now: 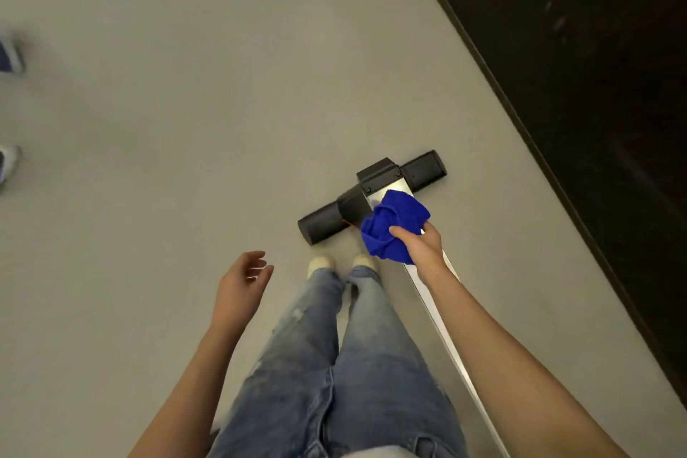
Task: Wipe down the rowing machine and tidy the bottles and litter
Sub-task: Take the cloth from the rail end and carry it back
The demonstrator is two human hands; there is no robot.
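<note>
Bottom of view: faded blue jeans (334, 383), distressed patches on the thighs, both forearms bare. From lower right the rowing machine rail (446, 342) runs up and away, a straight flat beam of brushed metal with a shiny top face. Beside the left thigh the left grip (241, 281) hangs released over the floor, fingers loosely curled, holding nothing. Further up the rail the right grip (422, 243) is grasping a blue cloth (390, 227) – plush, microfibre look, crumpled into a wad – thumb across its near side. The cloth covers the rail's top face near the far end. Two pale shoe toes (320, 264) poke out of the jean hems just left of the rail. Past the cloth the rail ends in a black boxy end cap (379, 173) with bolt heads showing, set over a black crossbar foot (323, 223) – matte, rounded-rectangular section, lying on the floor across the rail. The floor (167, 104) is smooth matte grey-beige. Far right is a dark glossy panel (576, 67) with a black diagonal edge and faint reflections. At the left edge are blurred blue-and-white trainers (9, 56), another person's, well apart from the machine.
</note>
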